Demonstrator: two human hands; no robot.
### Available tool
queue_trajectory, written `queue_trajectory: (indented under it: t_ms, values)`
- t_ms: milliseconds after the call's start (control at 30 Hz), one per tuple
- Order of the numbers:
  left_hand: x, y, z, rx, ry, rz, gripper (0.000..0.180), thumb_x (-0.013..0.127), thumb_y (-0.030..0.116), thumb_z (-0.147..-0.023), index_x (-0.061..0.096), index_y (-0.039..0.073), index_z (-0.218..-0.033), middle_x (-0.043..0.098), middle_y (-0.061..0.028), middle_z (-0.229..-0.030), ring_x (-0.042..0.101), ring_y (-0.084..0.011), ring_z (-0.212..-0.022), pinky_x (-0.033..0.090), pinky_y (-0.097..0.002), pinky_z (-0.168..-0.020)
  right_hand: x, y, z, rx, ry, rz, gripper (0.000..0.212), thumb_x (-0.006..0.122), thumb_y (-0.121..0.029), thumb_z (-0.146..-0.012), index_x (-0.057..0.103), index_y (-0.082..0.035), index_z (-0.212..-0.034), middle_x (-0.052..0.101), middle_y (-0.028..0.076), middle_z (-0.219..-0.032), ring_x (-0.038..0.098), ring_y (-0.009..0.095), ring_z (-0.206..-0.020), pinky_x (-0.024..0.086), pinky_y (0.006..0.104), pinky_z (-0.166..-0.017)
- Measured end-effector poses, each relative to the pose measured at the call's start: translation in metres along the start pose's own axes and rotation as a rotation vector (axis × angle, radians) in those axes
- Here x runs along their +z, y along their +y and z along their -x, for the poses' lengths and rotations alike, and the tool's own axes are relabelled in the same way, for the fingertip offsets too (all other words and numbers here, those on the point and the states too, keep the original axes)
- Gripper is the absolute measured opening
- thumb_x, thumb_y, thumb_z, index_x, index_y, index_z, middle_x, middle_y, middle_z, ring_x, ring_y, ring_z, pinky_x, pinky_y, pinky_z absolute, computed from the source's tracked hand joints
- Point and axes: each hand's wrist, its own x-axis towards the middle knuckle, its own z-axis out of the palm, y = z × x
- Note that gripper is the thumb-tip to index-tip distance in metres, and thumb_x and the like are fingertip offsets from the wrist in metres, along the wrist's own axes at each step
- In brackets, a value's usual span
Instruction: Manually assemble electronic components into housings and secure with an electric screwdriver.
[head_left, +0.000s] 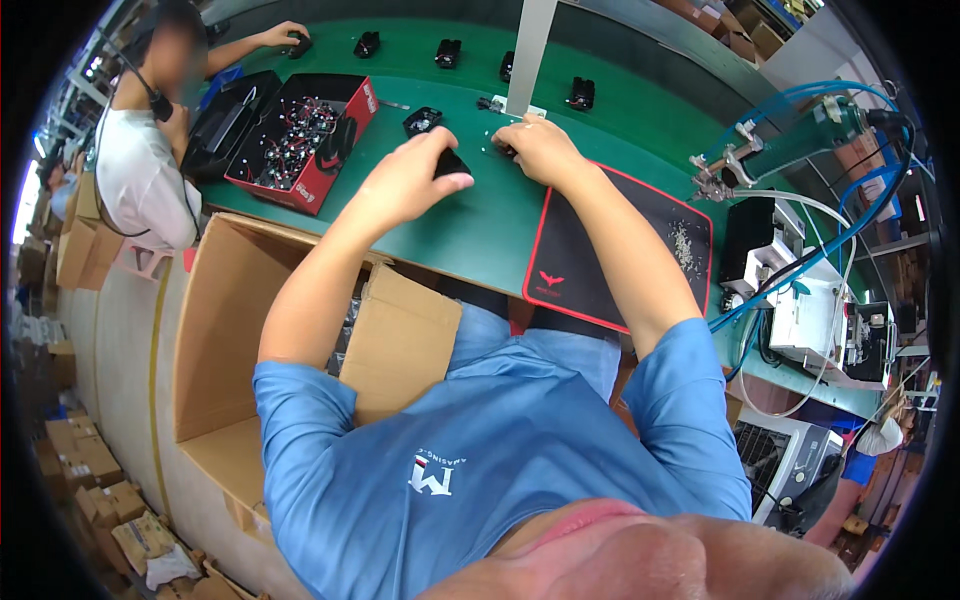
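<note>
My left hand (408, 180) is closed round a black curved plastic shell (453, 165), held just above the green table with the thumb along its near side. To its right, my right hand (545, 150) has its fingers bent together over the table. A little of something dark shows under those fingertips, too hidden to name. Several tiny white pieces (489, 140) lie between the hands. Just beyond my left hand rests an open black housing (422, 122) with small parts inside.
A red box (318, 192) of tangled wired parts stands left. Black housings (448, 52) line the green belt at the back. A black mat (585, 262) holds tiny pale pieces (684, 250). Right is a hose-fed machine (790, 150); a metal post (530, 55) rises ahead. A co-worker (150, 130) sits left, beyond a carton (235, 330).
</note>
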Motion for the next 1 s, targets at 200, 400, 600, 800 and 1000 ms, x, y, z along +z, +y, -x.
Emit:
queue_trajectory:
  t_ms: [200,400,600,800,1000]
  values:
    - [-0.016,0.019,-0.009,-0.225,0.012,0.484,0.048,0.077,0.038,-0.094,0.06,0.005,-0.124,0.067,-0.0095,-0.111,0.064,-0.0138,-0.085,0.053,-0.0291,-0.068,-0.012,0.006,0.006,0.322,0.087,-0.628,0.024,0.077,-0.011,-0.09,0.076,-0.006,-0.114,0.078,0.006,-0.102,0.071,0.019,-0.091,0.056,0.0334,-0.084]
    - [-0.01,0.023,-0.028,-0.318,-0.004,1.204,0.044,0.067,0.032,-0.102,0.053,0.008,-0.135,0.064,-0.0078,-0.115,0.05,-0.0086,-0.071,0.038,-0.0244,-0.055,-0.019,-0.004,0.015,0.436,0.284,-1.112,0.025,0.077,-0.018,-0.094,0.076,0.0,-0.112,0.077,0.007,-0.102,0.072,0.015,-0.09,0.056,0.0301,-0.083]
    - [0.0,0.039,-0.037,-0.414,-0.089,1.488,0.053,0.07,0.024,-0.099,0.049,0.006,-0.143,0.062,-0.0053,-0.11,0.049,-0.0095,-0.077,0.041,-0.0254,-0.061,-0.032,-0.024,0.058,0.575,0.429,-1.107,0.02,0.075,-0.016,-0.094,0.074,-0.001,-0.107,0.076,0.007,-0.102,0.071,0.016,-0.088,0.055,0.0316,-0.077]
    - [0.016,0.078,-0.048,-0.229,-0.32,1.172,0.07,0.078,0.012,-0.09,0.043,0.004,-0.151,0.06,-0.0037,-0.111,0.056,-0.0112,-0.089,0.048,-0.0286,-0.075,-0.016,-0.058,0.159,0.354,0.585,0.114,0.017,0.079,-0.013,-0.082,0.072,-0.007,-0.096,0.071,0.006,-0.094,0.067,0.028,-0.088,0.056,0.0399,-0.075]
    - [0.057,0.106,-0.066,-0.042,-0.334,0.776,0.086,0.089,0.026,-0.084,0.043,0.004,-0.153,0.063,-0.0089,-0.126,0.062,-0.0173,-0.112,0.052,-0.0331,-0.099,-0.008,-0.06,0.207,0.475,0.484,-0.029,0.032,0.083,-0.018,-0.079,0.072,-0.007,-0.107,0.072,0.006,-0.108,0.067,0.029,-0.091,0.057,0.041,-0.078]
